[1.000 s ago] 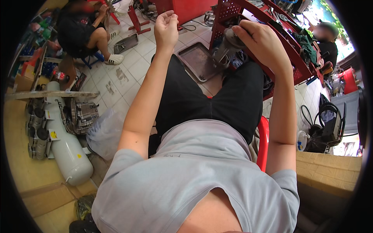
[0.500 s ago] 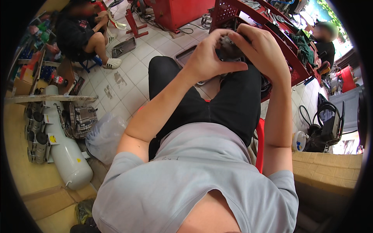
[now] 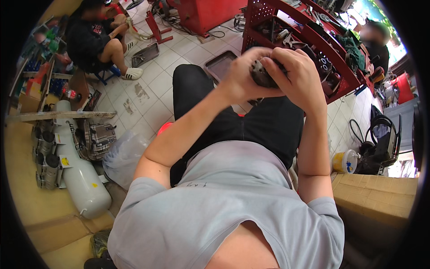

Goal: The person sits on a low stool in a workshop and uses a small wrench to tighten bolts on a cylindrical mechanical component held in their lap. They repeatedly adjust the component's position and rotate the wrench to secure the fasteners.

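Two hands hold one dark metal part.
The left hand (image 3: 244, 83) and right hand (image 3: 298, 80) grip the metal part (image 3: 262, 74) above the lap.

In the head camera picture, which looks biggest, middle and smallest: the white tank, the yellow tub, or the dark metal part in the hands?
1. White tank, clearly biggest.
2. Dark metal part, mostly hidden by both hands and close to the camera, so unsure.
3. Yellow tub, looks similar; these two cannot be ranked firmly.
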Motion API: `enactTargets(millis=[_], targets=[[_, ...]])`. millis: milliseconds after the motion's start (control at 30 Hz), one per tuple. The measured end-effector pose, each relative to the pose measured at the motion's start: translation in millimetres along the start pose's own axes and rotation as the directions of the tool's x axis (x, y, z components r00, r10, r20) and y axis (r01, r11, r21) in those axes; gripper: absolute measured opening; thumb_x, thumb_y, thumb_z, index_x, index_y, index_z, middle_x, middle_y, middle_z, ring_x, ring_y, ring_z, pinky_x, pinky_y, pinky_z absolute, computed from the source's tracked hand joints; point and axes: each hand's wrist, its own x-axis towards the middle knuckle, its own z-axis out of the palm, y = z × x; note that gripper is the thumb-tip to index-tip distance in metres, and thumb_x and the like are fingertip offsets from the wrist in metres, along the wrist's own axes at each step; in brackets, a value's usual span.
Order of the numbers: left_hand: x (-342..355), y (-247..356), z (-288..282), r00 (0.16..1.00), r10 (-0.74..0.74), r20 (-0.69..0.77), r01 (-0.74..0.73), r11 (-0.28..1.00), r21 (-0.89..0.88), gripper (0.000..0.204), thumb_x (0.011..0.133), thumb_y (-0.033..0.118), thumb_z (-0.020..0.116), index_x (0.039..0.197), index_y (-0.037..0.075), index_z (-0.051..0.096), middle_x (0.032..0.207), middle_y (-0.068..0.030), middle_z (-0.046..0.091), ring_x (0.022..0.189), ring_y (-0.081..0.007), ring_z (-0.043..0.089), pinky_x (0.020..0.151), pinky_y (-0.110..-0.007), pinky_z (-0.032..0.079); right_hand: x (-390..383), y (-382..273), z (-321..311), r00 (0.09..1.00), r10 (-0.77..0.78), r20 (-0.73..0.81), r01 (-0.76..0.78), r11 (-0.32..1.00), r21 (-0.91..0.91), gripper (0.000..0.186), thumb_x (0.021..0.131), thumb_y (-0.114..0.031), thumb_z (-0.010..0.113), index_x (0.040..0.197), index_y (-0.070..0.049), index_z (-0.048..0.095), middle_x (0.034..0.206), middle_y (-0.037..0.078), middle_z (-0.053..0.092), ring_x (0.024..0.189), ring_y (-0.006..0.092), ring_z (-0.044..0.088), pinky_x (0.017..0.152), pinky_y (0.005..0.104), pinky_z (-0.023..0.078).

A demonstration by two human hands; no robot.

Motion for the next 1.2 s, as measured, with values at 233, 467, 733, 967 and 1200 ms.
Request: enactTargets(millis=[233, 467, 733, 967, 1200], targets=[[21.1, -48.5, -90.3, 0.815, -0.203, -0.542, 0.139, 0.978, -0.158, 0.038, 0.085, 0.011, 0.066, 0.119, 0.001, 0.052, 0.099, -0.0049, 0.064, 0.091, -0.0143, 0.061, 0.086, -0.025, 0.046, -1.5, 18.9, -4.8, 0.997, -0.019, -0.077, 0.013, 0.996, -0.085, 0.03, 0.089, -0.031, 0.057, 0.076, -0.004, 0.054, 0.069, 0.01, 0.056, 0.068, 0.0303, 0.055, 0.065, 0.038, 0.039], [0.6, 9.8, -28.2, 0.991, -0.109, 0.083, 0.115, 0.99, -0.078, 0.044, 0.081, 0.015, 0.07, 0.119, -0.001, 0.054, 0.109, -0.0088, 0.061, 0.102, -0.016, 0.058, 0.093, -0.029, 0.042, -11.3, 19.7, -15.6, 0.998, 0.056, 0.03, -0.055, 0.998, -0.024, 0.031, 0.089, -0.032, 0.058, 0.076, -0.004, 0.055, 0.065, 0.012, 0.055, 0.064, 0.0314, 0.055, 0.061, 0.0391, 0.04], [-9.7, 23.0, -5.1, 0.994, -0.051, 0.094, 0.055, 0.998, -0.033, 0.085, 0.061, 0.013, 0.086, 0.132, 0.001, 0.04, 0.118, -0.0089, 0.055, 0.11, -0.0179, 0.053, 0.099, -0.035, 0.039, -13.6, 9.9, -19.1, 0.998, 0.036, 0.059, -0.034, 0.999, -0.026, 0.03, 0.089, -0.031, 0.057, 0.078, -0.004, 0.057, 0.065, 0.013, 0.055, 0.064, 0.0313, 0.056, 0.06, 0.0393, 0.04], [-11.4, 18.0, 1.5, 0.987, -0.118, 0.11, 0.13, 0.986, -0.108, 0.084, 0.06, 0.007, 0.086, 0.13, 0.002, 0.04, 0.117, -0.0087, 0.055, 0.111, -0.0179, 0.053, 0.098, -0.034, 0.041, -12.3, 0.6, -19.1, 0.998, 0.011, 0.069, -0.012, 1.0, 0.01, 0.027, 0.09, -0.03, 0.056, 0.083, -0.004, 0.06, 0.068, 0.012, 0.058, 0.066, 0.0298, 0.057, 0.064, 0.037, 0.04], [-6.8, 18.0, -8.3, 0.995, -0.003, 0.105, 0.027, 0.975, -0.222, 0.069, 0.07, 0.002, 0.076, 0.128, 0.002, 0.04, 0.117, -0.0106, 0.056, 0.113, -0.0206, 0.053, 0.096, -0.033, 0.043, -13.7, 2.8, -18.3, 0.998, -0.024, 0.059, 0.023, 1.0, 0.017, 0.029, 0.09, -0.03, 0.056, 0.08, -0.003, 0.057, 0.068, 0.012, 0.056, 0.067, 0.0308, 0.056, 0.064, 0.0369, 0.04]])
